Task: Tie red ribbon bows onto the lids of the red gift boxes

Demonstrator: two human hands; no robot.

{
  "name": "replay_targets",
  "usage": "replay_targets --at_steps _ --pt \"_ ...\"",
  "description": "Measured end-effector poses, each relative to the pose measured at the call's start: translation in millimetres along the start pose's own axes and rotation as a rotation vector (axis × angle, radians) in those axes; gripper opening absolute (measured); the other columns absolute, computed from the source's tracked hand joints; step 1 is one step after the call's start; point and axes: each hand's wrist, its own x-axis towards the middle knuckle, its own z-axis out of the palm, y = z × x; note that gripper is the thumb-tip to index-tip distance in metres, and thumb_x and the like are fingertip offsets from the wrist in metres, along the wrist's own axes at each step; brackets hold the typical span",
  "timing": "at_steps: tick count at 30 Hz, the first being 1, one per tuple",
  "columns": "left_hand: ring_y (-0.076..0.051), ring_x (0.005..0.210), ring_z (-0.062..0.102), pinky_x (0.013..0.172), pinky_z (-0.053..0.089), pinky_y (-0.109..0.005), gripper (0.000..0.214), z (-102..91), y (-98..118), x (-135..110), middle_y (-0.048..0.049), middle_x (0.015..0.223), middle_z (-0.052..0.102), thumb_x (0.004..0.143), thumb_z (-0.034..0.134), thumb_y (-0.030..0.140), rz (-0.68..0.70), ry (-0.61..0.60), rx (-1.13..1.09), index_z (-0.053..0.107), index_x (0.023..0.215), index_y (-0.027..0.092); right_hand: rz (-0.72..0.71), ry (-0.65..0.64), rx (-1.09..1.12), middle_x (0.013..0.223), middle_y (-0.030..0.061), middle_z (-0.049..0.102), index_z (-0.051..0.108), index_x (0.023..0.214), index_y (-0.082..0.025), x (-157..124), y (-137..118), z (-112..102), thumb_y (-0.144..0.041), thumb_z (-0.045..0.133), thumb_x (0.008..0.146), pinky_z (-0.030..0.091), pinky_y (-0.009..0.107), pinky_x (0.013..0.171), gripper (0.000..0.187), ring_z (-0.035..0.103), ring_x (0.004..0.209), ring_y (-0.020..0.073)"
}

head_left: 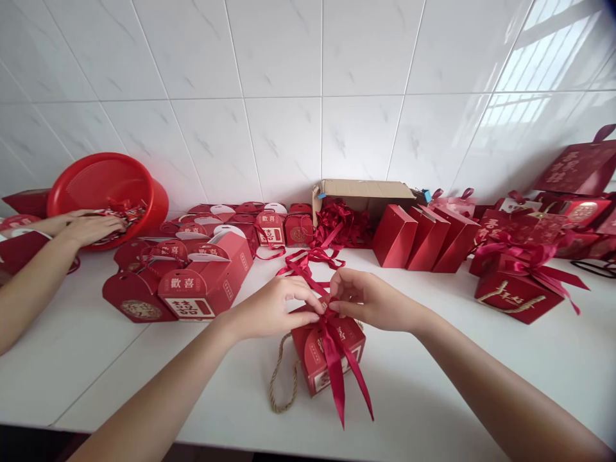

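A small red gift box (pixel 317 362) with a rope handle (pixel 283 378) stands on the white counter (pixel 433 398) in front of me. A dark red ribbon (pixel 337 366) is tied on its top, with two tails hanging down its front. My left hand (pixel 274 307) and my right hand (pixel 368 296) meet above the box, each pinching the ribbon at the knot. More loose red ribbon (pixel 308 260) lies just behind my hands.
Several red gift boxes (pixel 192 282) lie at the left. Another person's hands (pixel 81 228) reach into a tipped red basin (pixel 108 192). A cardboard box (pixel 360 196) of ribbons stands at the wall, with folded red boxes (pixel 423 237) and a ribboned box (pixel 520 285) at the right.
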Motion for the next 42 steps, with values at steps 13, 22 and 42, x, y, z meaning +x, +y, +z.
replay_targets --at_steps 13,22,42 --pt "-0.016 0.081 0.064 0.071 0.048 -0.021 0.013 -22.5 12.1 16.0 0.0020 0.082 0.070 0.075 0.062 0.017 -0.068 -0.203 0.082 0.072 0.080 0.023 -0.462 -0.136 -0.512 0.096 0.0077 0.053 0.069 0.112 -0.024 -9.0 14.3 8.2 0.002 0.049 0.079 0.047 0.026 0.071 0.046 0.053 0.084 0.0157" --pt "-0.016 0.077 0.060 0.070 0.047 -0.024 0.007 -31.4 3.7 24.6 -0.0006 0.078 0.067 0.076 0.062 0.022 -0.077 -0.225 0.064 0.069 0.077 0.020 -0.512 -0.064 -0.552 0.081 0.0051 0.049 0.071 0.108 -0.026 -11.2 21.6 12.0 -0.003 0.050 0.081 0.043 0.024 0.063 0.041 0.047 0.075 0.0145" --pt "-0.018 0.114 0.047 0.097 0.040 -0.027 0.026 -10.1 -11.1 13.2 -0.0043 0.122 0.049 0.090 0.049 0.042 -0.088 -0.312 -0.148 0.060 0.080 0.021 -0.523 -0.007 -0.301 0.090 0.0069 0.051 0.075 0.097 -0.024 -8.9 27.6 13.0 0.003 0.045 0.078 0.049 0.026 0.068 0.045 0.050 0.083 0.0149"
